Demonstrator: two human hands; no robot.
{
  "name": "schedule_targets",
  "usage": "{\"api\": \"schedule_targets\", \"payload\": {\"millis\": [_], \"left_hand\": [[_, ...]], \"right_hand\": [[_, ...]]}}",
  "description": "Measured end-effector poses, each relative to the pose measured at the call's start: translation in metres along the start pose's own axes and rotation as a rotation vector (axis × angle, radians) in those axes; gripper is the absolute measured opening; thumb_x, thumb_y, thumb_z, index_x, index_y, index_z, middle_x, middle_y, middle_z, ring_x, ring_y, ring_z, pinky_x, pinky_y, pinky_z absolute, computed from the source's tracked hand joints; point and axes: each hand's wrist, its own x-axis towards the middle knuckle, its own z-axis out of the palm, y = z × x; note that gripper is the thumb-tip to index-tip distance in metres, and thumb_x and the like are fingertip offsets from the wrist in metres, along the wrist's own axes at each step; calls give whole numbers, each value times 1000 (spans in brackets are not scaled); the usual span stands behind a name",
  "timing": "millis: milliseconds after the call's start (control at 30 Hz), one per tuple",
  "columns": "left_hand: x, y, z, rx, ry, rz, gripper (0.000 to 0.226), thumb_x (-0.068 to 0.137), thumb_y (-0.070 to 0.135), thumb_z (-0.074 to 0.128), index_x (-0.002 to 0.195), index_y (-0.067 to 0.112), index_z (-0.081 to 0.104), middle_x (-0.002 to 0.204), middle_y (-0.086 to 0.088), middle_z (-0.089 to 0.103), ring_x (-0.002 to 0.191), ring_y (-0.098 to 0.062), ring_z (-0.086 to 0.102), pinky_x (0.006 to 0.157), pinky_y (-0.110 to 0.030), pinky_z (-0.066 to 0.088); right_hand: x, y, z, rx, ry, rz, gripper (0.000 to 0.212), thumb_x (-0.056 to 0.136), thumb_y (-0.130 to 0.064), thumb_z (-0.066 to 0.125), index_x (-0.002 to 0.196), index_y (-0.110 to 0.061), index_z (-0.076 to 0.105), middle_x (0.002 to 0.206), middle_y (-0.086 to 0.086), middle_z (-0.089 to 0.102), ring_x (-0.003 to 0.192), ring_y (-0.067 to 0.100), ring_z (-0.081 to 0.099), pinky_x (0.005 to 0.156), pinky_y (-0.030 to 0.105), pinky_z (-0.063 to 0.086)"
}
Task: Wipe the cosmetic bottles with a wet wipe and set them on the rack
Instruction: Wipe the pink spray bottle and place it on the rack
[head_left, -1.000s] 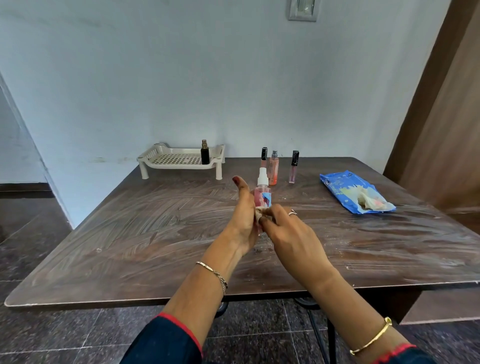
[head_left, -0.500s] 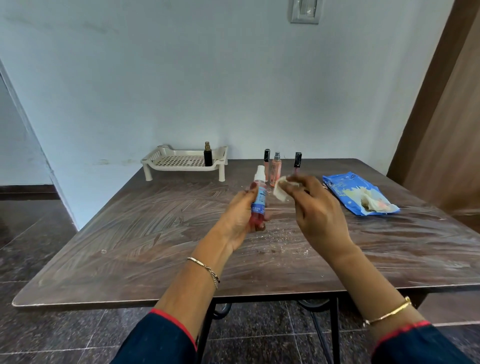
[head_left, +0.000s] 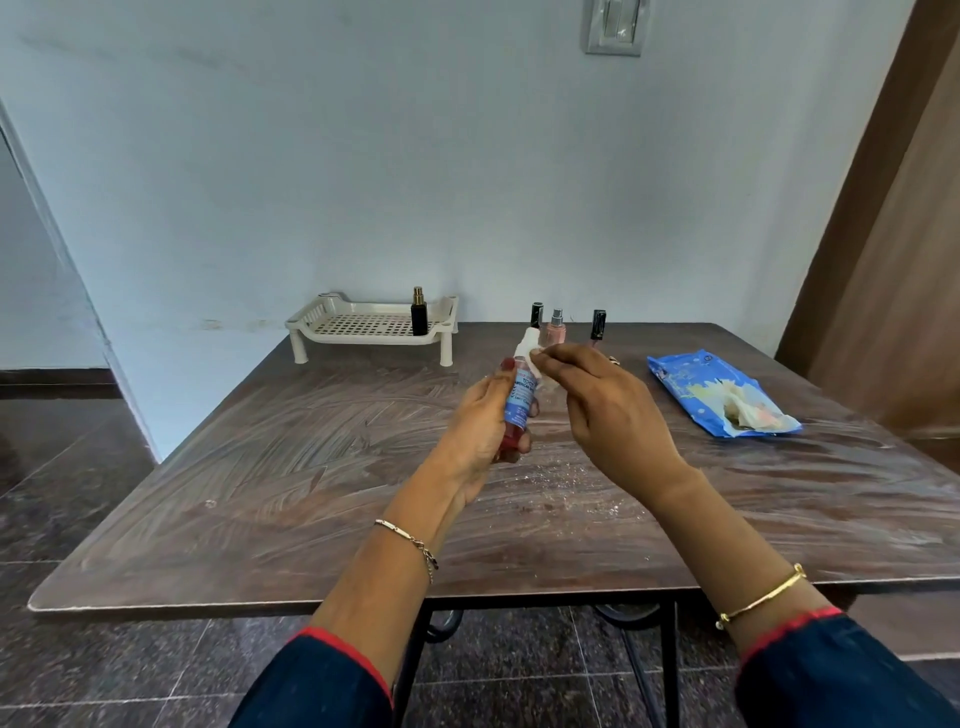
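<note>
Here the left hand (head_left: 480, 431) grips the lower half of a red, blue-labelled spray bottle (head_left: 521, 400) above the table (head_left: 260, 493), fingers curled round it; the right hand (head_left: 608, 410) pinches a white wet wipe (head_left: 537, 371) against its white cap.

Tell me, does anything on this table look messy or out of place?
Yes: white specks are scattered on the table near its middle, and its whole top shows pale streaky smears. The blue wipe pack at the right lies open, a crumpled wipe bulging out.

Table (head_left: 311, 467) wood-look, streaked matt; rack (head_left: 363, 327) perforated cream plastic.
</note>
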Motion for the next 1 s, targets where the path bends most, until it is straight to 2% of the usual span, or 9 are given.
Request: {"api": "schedule_targets", "payload": {"millis": [67, 167, 233, 400, 500, 667, 833, 900, 1000], "left_hand": [[-2, -1, -2, -20, -13, -7, 33, 100, 41, 35, 104, 16, 55, 76, -2, 57, 46, -8, 47, 43, -19, 37], [-4, -6, -6, 62, -50, -33, 37, 101, 40, 34, 113, 10, 53, 76, -2, 57, 46, -7, 47, 40, -17, 37], [-5, -11, -6, 109, -61, -38, 40, 101, 40, 36, 120, 9, 50, 79, -3, 57, 46, -7, 48, 40, -17, 37], [-8, -17, -2, 130, -46, -18, 49, 93, 48, 47, 116, 6, 53, 73, 0, 58, 45, -6, 47, 42, -17, 37], [-9, -18, -1, 149, -63, 12, 45, 93, 43, 51, 112, 2, 55, 71, -2, 56, 45, -7, 44, 41, -16, 36], [-10, -17, -1, 152, -112, 64, 31, 94, 36, 51, 105, 8, 58, 71, -2, 55, 48, -9, 42, 42, -17, 36], [-10, -22, -1, 135, -120, 109, 25, 96, 36, 49, 103, 14, 58, 73, 0, 58, 50, -7, 47, 47, -17, 41], [-11, -24, 1, 101, -116, 109, 23, 96, 36, 47, 102, 16, 57, 74, 2, 60, 53, -7, 49, 53, -19, 41], [-13, -25, 0, 23, -76, 89, 23, 96, 37, 43, 103, 21, 58, 79, 6, 64, 66, -9, 55, 64, -23, 41]], "right_hand": [[0, -3, 1, -58, -10, -21, 45, 82, 6, 53, 125, -6, 59, 123, 10, 60, 99, 29, 63, 75, 43, 57], [3, -1, 2, -197, -62, -113, 47, 81, 5, 58, 126, -9, 59, 126, 8, 60, 116, 27, 54, 90, 41, 51], [7, 1, -1, -253, -101, -147, 43, 84, -2, 54, 124, -13, 61, 126, 6, 61, 122, 27, 50, 93, 42, 48], [17, -1, -9, -362, -151, -93, 32, 85, -17, 41, 102, -16, 69, 102, 3, 70, 105, 25, 60, 82, 38, 46], [20, 4, -10, -339, -229, 36, 30, 89, -19, 39, 102, -18, 66, 98, 4, 68, 94, 25, 59, 77, 36, 44], [21, 4, -10, 81, -246, 362, 24, 93, -10, 39, 102, -7, 62, 92, 9, 65, 80, 24, 57, 71, 38, 48], [25, -4, -11, 836, -179, 847, 23, 88, -1, 31, 78, -7, 51, 61, 3, 42, 54, 13, 34, 50, 27, 27], [22, -6, -10, 976, -108, 980, 26, 87, 0, 31, 77, -11, 53, 61, 2, 44, 51, 11, 34, 49, 25, 27], [18, -10, -9, 975, -15, 1069, 26, 90, -4, 34, 84, -15, 57, 71, 2, 51, 59, 10, 38, 52, 23, 30]]}}
